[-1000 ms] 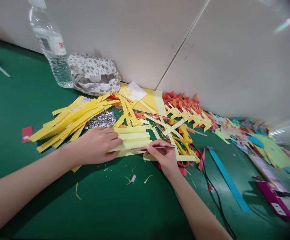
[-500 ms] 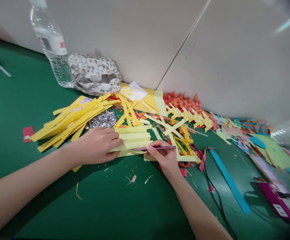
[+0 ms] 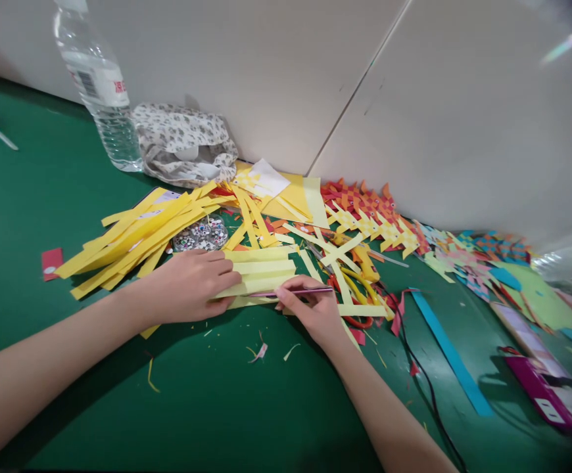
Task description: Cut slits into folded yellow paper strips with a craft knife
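My left hand (image 3: 190, 286) lies flat, fingers together, pressing down a folded pale yellow paper sheet (image 3: 261, 272) on the green table. My right hand (image 3: 310, 309) pinches a thin pink-handled blade or pen-like tool (image 3: 298, 290), its tip resting on the lower edge of that sheet, close to my left fingertips. A heap of long yellow paper strips (image 3: 133, 240) lies just behind my left hand.
A water bottle (image 3: 101, 85) and a spotted cloth pouch (image 3: 185, 144) stand by the white wall. A clear dish of googly eyes (image 3: 202, 235) sits among the strips. Woven paper fish (image 3: 369, 213) line the wall; a blue strip (image 3: 451, 358), black cable (image 3: 421, 374) and purple object (image 3: 545, 394) lie right.
My right hand has drawn the tool a little leftward along the sheet's edge, toward my left hand. My left hand has stayed put.
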Motion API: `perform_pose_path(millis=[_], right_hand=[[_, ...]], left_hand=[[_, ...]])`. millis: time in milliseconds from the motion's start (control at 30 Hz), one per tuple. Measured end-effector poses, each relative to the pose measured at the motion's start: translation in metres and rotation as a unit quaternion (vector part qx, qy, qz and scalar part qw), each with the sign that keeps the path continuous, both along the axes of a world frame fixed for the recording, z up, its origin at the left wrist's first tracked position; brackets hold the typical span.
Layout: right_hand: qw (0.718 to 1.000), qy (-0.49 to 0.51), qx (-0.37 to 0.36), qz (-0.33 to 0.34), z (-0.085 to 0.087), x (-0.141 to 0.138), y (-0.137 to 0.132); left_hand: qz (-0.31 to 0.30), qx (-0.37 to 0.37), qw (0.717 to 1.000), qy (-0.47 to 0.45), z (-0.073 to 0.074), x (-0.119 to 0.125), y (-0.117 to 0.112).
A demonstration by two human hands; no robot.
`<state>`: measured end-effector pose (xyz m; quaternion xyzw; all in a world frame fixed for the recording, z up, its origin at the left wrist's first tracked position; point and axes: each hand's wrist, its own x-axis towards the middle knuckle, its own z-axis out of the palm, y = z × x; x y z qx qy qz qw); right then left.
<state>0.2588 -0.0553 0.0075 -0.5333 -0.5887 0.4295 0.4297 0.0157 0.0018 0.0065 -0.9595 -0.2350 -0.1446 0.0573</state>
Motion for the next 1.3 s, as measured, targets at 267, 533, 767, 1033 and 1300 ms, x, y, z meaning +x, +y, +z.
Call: perform_pose_path(millis=[267,533,767,1033,1300], right_hand=[[0.998,0.038,-0.003,-0.048,-0.003,0.012,0.001],[0.999,0.039,-0.001,-0.014,-0.002,0.008,0.001],[0.999,0.029,-0.013,-0.007,-0.002,0.005,0.001],[0.998,0.056,-0.004,-0.041,-0.003,0.012,0.002],[0.997,0.068,-0.005,-0.041,0.002,0.014,0.005]], left_hand=[[-0.004,0.005,1.000,-0.016,0.000,0.000,0.000],[0.002,0.002,1.000,-0.005,0.000,0.000,0.000],[0.001,-0.004,1.000,0.002,-0.001,0.001,0.001],[-0.002,-0.001,1.000,-0.002,-0.002,0.001,0.001],[-0.004,0.004,1.000,-0.010,-0.002,0.000,0.001]])
